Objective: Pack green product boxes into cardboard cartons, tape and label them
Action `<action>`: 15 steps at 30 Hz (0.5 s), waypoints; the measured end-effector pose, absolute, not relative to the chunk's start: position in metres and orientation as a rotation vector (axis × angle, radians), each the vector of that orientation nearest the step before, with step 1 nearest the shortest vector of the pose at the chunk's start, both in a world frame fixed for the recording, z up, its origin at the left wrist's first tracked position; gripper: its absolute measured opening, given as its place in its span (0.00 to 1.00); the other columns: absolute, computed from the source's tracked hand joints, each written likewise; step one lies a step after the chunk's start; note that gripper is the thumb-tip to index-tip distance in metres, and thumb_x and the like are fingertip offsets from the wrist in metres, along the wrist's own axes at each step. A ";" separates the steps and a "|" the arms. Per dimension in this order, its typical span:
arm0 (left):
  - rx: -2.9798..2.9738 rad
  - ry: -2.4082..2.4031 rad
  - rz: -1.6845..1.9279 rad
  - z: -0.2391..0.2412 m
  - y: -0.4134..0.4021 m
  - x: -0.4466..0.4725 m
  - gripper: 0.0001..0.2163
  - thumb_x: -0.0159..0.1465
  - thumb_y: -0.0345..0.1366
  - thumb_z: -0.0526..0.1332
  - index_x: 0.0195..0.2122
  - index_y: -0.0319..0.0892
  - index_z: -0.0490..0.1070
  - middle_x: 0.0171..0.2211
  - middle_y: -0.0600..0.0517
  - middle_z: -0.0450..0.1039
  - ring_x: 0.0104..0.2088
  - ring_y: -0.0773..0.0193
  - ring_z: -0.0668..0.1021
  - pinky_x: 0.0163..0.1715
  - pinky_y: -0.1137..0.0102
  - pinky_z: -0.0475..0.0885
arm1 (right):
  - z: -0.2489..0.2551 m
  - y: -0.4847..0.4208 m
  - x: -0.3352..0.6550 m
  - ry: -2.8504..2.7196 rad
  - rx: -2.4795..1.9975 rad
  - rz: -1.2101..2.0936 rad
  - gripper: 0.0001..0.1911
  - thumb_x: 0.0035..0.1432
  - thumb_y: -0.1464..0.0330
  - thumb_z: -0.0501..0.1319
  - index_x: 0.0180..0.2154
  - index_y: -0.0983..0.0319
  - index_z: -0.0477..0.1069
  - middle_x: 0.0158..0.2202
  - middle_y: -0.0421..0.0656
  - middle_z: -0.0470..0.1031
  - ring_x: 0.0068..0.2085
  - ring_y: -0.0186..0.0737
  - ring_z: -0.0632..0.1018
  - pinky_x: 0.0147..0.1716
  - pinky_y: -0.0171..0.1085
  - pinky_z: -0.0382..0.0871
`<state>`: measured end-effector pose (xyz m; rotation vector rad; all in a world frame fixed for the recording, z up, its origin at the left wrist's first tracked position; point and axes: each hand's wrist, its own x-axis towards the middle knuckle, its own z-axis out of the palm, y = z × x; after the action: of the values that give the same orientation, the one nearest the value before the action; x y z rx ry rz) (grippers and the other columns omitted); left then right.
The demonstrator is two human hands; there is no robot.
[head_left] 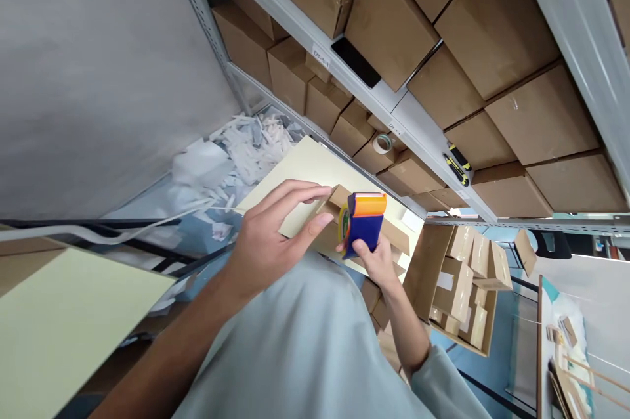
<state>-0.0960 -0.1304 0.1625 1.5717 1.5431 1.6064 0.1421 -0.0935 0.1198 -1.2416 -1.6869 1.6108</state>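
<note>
My right hand (377, 260) is wrapped round a blue and orange tape dispenser (368, 228) with a roll of tape on its left side. Under and behind the dispenser lies a small cardboard box (337, 197), partly hidden, with a flap (396, 237) showing to the right. Beside the box's left end is my left hand (275, 228), fingers stretched out and thumb apart. Its fingertips are close to the cardboard; whether they touch it I cannot tell. A pale yellow tabletop (275, 173) supports the box.
Shelves of cardboard boxes (394, 18) rise beyond the table. A phone (356, 62), yellow-black utility knives (457, 164) and a tape roll (382, 143) lie there. Paper scraps (260, 140) heap at left. A large carton (428, 268) of packed boxes stands right. Another pale board (83, 314) is lower left.
</note>
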 end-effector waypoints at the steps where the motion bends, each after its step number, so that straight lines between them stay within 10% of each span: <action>1: 1.582 1.549 1.582 0.163 -0.132 -0.100 0.11 0.75 0.39 0.64 0.56 0.48 0.80 0.51 0.49 0.83 0.50 0.58 0.84 0.56 0.62 0.81 | 0.120 -0.094 0.142 -1.774 -1.251 1.529 0.33 0.65 0.35 0.66 0.47 0.59 0.77 0.39 0.49 0.87 0.40 0.52 0.88 0.43 0.48 0.85; 9: 1.737 1.356 1.396 0.161 -0.130 -0.120 0.17 0.71 0.53 0.69 0.58 0.55 0.81 0.52 0.52 0.84 0.54 0.53 0.83 0.59 0.60 0.80 | 0.118 -0.078 0.162 -2.461 -0.852 0.508 0.12 0.76 0.56 0.63 0.42 0.56 0.73 0.35 0.46 0.82 0.37 0.49 0.82 0.46 0.50 0.81; 15: 1.889 1.184 1.464 0.163 -0.130 -0.123 0.12 0.74 0.41 0.70 0.57 0.54 0.80 0.49 0.55 0.84 0.53 0.60 0.82 0.57 0.64 0.79 | 0.130 -0.068 0.173 -2.594 -0.721 0.243 0.04 0.76 0.65 0.60 0.44 0.57 0.72 0.34 0.44 0.78 0.36 0.46 0.79 0.43 0.46 0.77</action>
<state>-0.1228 -0.1296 0.1629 1.8885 1.1841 1.4636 0.1735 -0.0682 0.1297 -0.7214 -2.5944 0.2433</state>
